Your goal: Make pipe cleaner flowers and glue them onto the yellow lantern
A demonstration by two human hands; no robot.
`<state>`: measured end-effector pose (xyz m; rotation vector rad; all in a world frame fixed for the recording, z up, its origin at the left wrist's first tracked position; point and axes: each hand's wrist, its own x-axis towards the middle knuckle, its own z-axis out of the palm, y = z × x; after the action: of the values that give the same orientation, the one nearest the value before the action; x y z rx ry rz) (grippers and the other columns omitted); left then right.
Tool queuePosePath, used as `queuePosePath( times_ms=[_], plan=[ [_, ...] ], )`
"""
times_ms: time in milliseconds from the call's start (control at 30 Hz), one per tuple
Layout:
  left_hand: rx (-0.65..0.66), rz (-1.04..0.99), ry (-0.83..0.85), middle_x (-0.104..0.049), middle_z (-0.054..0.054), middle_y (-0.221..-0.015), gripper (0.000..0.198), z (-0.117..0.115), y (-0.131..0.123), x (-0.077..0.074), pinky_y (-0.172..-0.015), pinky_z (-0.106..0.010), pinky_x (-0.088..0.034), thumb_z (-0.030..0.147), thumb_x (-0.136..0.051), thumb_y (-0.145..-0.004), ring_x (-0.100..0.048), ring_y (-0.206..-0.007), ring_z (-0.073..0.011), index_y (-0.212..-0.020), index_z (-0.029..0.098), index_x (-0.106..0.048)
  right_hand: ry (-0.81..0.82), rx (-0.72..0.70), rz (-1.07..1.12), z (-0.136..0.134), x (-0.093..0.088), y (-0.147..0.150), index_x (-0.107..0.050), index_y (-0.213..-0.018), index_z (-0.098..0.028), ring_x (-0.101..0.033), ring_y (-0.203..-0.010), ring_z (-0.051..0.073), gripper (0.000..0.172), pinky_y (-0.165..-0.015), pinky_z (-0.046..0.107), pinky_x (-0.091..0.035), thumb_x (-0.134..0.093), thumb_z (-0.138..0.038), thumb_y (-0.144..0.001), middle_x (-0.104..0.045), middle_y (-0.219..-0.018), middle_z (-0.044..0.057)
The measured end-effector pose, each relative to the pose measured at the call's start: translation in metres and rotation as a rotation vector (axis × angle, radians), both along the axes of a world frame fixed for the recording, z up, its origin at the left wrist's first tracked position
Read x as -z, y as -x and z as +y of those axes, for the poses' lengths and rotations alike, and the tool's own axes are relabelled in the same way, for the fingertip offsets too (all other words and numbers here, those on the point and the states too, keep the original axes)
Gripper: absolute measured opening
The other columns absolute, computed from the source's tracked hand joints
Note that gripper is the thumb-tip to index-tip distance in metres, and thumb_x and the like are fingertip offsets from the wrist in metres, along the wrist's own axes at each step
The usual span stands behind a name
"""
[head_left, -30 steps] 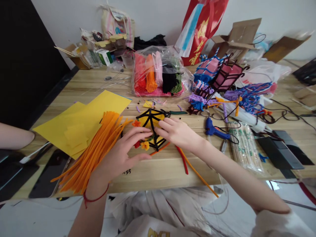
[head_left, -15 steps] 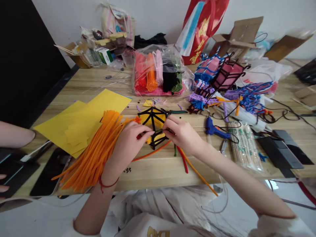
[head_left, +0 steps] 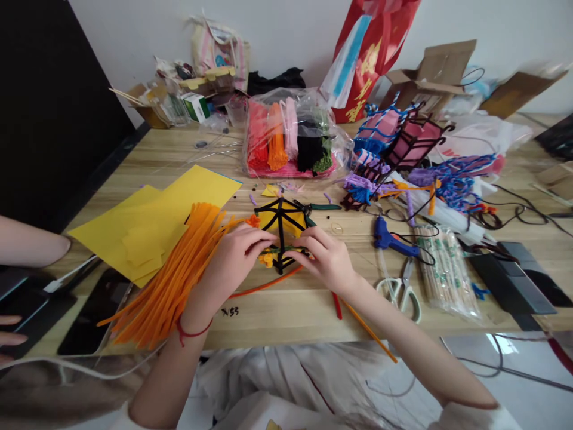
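My left hand (head_left: pixel 239 254) and my right hand (head_left: pixel 329 260) face each other over a small black lantern frame (head_left: pixel 280 224) with yellow panels. Between their pinched fingertips runs a short green pipe cleaner (head_left: pixel 289 248), gripped at both ends. Small yellow-orange curls (head_left: pixel 267 259) show just below it, partly behind my left fingers. An orange-red curled piece (head_left: pixel 253 221) sits above my left hand. A heap of orange pipe cleaners (head_left: pixel 179 280) lies beside and under my left wrist. Behind the frame are green-handled pliers (head_left: pixel 324 206). A long orange strip (head_left: pixel 268 282) passes below the hands.
Yellow sheets (head_left: pixel 156 221) lie left, near a phone (head_left: pixel 96 310). Another person's arm (head_left: pixel 33 242) rests at the left edge. Right are a blue glue gun (head_left: pixel 394 239), scissors (head_left: pixel 405 292) and bagged sticks (head_left: pixel 443 269). A bag of coloured pipe cleaners (head_left: pixel 290 134) and finished lanterns (head_left: pixel 414 140) stand behind.
My right hand has shifted slightly right and down, and more of the green pipe cleaner shows between my fingers. My right forearm has moved, so the scissors are now in fuller view.
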<state>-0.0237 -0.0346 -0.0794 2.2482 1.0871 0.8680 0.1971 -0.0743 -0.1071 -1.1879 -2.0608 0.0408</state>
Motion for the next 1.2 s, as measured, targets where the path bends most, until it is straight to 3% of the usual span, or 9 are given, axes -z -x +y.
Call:
queuePosePath(
  times_ms=[233,433,733,1000,1200],
  plan=[
    [-0.011,-0.026,-0.077,-0.075,-0.006,-0.095,0.018,-0.003,-0.002,0.007,-0.086,-0.036,-0.054,0.020,-0.056,-0.095,-0.068,-0.091,-0.0198,-0.097,0.020,-0.073,0.010,0.089,0.186,-0.012,0.007,0.016,-0.071,-0.092,-0.022,-0.066,-0.069,0.018,0.014,-0.062,0.030,-0.051,-0.062,-0.032,-0.097,-0.071,-0.079,0.006],
    [-0.019,-0.030,-0.104,-0.075,-0.005,-0.094,0.018,-0.005,-0.004,0.011,-0.087,-0.034,-0.053,0.020,-0.055,-0.096,-0.066,-0.092,-0.0191,-0.097,0.021,-0.073,-0.031,0.173,0.356,-0.021,0.022,0.031,-0.073,-0.088,-0.023,-0.070,-0.070,0.019,0.010,-0.065,0.033,-0.057,-0.066,-0.027,-0.093,-0.073,-0.079,0.006],
    [0.025,-0.038,-0.108,-0.076,-0.003,-0.093,0.012,-0.010,-0.009,0.007,-0.087,-0.035,-0.051,0.026,-0.063,-0.094,-0.066,-0.089,-0.0188,-0.089,0.021,-0.073,-0.068,0.303,0.623,-0.029,0.034,0.058,-0.070,-0.087,-0.023,-0.071,-0.078,0.021,0.004,-0.072,0.038,-0.060,-0.068,-0.021,-0.090,-0.073,-0.082,0.007],
    [-0.125,0.025,-0.092,-0.074,-0.005,-0.088,0.011,-0.017,-0.021,0.007,-0.081,-0.036,-0.051,0.028,-0.066,-0.091,-0.065,-0.086,-0.0218,-0.085,0.019,-0.069,0.089,0.372,0.872,-0.031,0.034,0.070,-0.072,-0.083,-0.022,-0.066,-0.079,0.021,0.005,-0.065,0.035,-0.056,-0.071,-0.025,-0.086,-0.070,-0.084,0.007],
    [-0.119,0.229,-0.125,-0.074,-0.007,-0.092,0.018,-0.022,-0.027,0.004,-0.081,-0.039,-0.048,0.025,-0.056,-0.097,-0.060,-0.089,-0.0246,-0.088,0.017,-0.069,0.309,0.333,1.140,-0.031,0.035,0.068,-0.075,-0.083,-0.021,-0.066,-0.079,0.019,0.010,-0.064,0.030,-0.052,-0.075,-0.030,-0.081,-0.072,-0.085,0.006]
  ],
)
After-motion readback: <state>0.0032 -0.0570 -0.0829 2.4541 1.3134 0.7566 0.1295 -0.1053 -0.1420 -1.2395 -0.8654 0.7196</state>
